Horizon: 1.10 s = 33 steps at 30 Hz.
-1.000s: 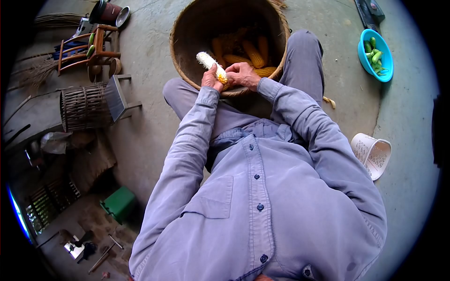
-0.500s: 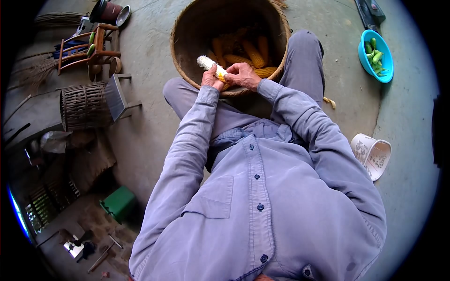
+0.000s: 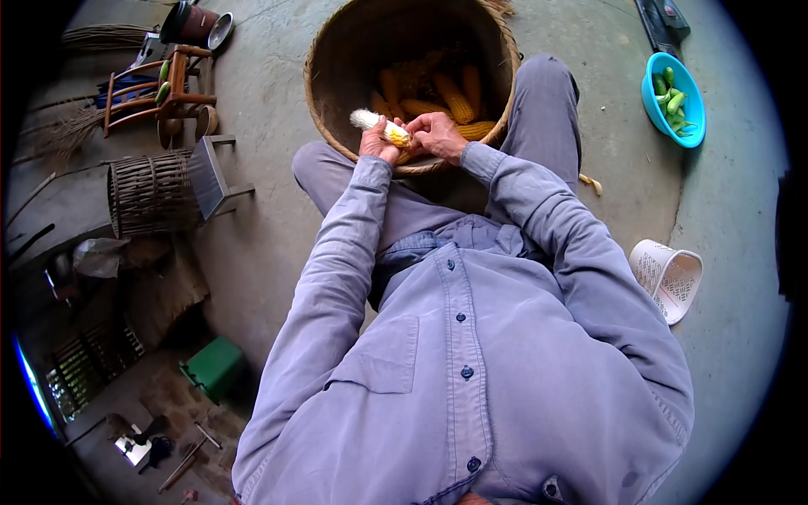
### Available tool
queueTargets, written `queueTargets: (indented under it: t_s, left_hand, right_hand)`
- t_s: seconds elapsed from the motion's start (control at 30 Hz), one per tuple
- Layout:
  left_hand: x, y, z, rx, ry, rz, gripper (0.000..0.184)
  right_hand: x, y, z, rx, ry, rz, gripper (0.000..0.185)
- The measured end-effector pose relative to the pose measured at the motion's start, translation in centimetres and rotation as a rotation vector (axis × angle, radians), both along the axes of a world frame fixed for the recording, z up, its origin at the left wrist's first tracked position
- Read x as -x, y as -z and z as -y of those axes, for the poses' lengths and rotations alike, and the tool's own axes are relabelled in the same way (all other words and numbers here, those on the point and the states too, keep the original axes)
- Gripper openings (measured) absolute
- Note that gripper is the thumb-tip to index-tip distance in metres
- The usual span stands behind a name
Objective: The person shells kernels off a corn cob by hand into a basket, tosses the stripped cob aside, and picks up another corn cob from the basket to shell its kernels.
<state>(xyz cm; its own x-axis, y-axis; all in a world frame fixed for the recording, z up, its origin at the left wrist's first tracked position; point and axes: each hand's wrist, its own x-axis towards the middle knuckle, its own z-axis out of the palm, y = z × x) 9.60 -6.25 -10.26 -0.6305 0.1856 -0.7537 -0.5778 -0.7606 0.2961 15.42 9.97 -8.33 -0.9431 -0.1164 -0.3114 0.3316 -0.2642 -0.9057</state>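
Note:
A mostly bare white corn cob [image 3: 368, 121], with a few yellow kernels at its near end, lies tilted in my left hand [image 3: 381, 146], whose fingers wrap round it. My right hand [image 3: 438, 137] touches the kernel end, its thumb and fingers pressed together there. Both hands are over the near rim of a deep woven basket [image 3: 310, 82]. Several yellow corn ears [image 3: 454, 98] lie inside the basket beyond my hands. My right fingertips are partly hidden against the cob.
The basket stands between my knees. To the right are a blue bowl [image 3: 695, 109] of green vegetables and a white perforated basket [image 3: 672, 278]. On the left stand a wooden chair [image 3: 178, 99], a metal-topped stool [image 3: 208, 178], a wicker basket [image 3: 151, 192] and a green bin [image 3: 212, 369].
The cob has tilted flatter in my left hand and shifted slightly. Fewer yellow kernels show near its end, and my right fingers have moved a little around that end.

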Motion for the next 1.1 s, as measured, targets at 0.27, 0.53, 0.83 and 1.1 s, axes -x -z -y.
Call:
queueTargets:
  t_s: [0.27, 0.53, 0.83, 1.1]
  left_hand:
    - [0.6, 2.6, 1.3, -0.078, 0.106, -0.120, 0.030]
    - [-0.6, -0.4, -0.3, -0.039, 0.113, -0.147, 0.041]
    - [-0.7, -0.2, -0.2, -0.017, 0.135, -0.177, 0.042]
    - [-0.8, -0.4, -0.3, 0.005, 0.107, -0.182, 0.043]
  right_hand:
    - [0.2, -0.8, 0.0, -0.090, 0.157, 0.178, 0.023]
    - [0.4, -1.4, -0.4, -0.165, 0.014, 0.194, 0.037]
    - [0.3, -0.1, -0.5, 0.013, 0.013, 0.147, 0.024]
    - [0.1, -3.0, -0.7, -0.149, -0.031, 0.185, 0.025]
